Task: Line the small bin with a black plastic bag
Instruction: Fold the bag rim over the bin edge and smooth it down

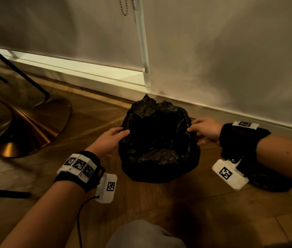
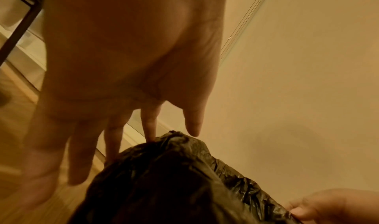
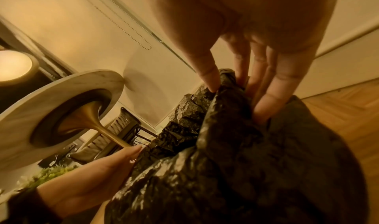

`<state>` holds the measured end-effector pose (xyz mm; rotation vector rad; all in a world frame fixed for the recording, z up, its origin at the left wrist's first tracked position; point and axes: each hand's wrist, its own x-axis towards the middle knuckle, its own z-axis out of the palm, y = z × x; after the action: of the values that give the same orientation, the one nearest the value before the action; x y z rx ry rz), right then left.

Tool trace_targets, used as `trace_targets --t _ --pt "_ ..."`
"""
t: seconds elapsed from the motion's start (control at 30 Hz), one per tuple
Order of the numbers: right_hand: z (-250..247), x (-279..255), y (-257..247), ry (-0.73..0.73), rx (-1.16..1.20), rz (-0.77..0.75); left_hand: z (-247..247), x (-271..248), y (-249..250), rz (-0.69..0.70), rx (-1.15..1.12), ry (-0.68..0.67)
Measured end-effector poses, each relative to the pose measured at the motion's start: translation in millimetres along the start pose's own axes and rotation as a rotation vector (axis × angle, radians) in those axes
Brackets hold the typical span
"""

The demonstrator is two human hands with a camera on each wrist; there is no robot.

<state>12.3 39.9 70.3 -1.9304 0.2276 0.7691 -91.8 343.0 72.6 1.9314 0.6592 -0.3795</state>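
A crinkled black plastic bag (image 1: 157,140) stands open-mouthed on the wooden floor by the wall, draped over the small bin, which it hides completely. My left hand (image 1: 113,138) is at the bag's left rim; in the left wrist view its straight fingers (image 2: 151,130) touch the bag (image 2: 184,187) edge with the thumb held apart. My right hand (image 1: 202,129) is at the right rim. In the right wrist view its thumb and fingers (image 3: 231,85) pinch a fold of the bag (image 3: 235,162).
A round table with a gold trumpet base (image 1: 34,126) stands to the left, with a black chair leg (image 1: 16,68) behind it. The wall and skirting board (image 1: 231,111) run just behind the bag. A dark crumpled object (image 1: 270,181) lies under my right wrist. My knee (image 1: 145,235) is below.
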Motion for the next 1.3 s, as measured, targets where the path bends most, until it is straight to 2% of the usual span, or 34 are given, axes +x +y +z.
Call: trace_targets --t 0.07,0.17,0.37,0.53,0.7,0.87,1.07,1.2,1.3 --pt "-3 -4 1 -0.016 0.032 -0.004 -7 -4 -7 0.079 0.022 0.077" --pt "-4 -6 5 -0.037 0.087 -0.010 -8 -7 -13 0.110 -0.022 0.126" --pt "-1 -7 13 -0.004 0.195 -0.049 1 -7 -10 0.062 -0.087 0.130" --pt "2 -6 5 0.018 0.218 -0.053 1 0 -10 -0.058 -0.076 0.146" --pt "7 -4 -10 0.027 0.197 -0.090 -5 3 1 -0.029 -0.032 0.188" --pt "32 4 -39 0.010 0.228 -0.096 -38 15 11 -0.040 -0.087 0.225" --pt "82 17 -100 -0.080 0.343 -0.098 -106 34 30 0.041 -0.119 0.307" --pt "114 29 -131 -0.104 0.365 -0.080 -150 68 24 0.057 -0.174 0.356" --pt "137 41 -142 -0.099 0.404 -0.068 -177 116 3 0.064 -0.218 0.332"
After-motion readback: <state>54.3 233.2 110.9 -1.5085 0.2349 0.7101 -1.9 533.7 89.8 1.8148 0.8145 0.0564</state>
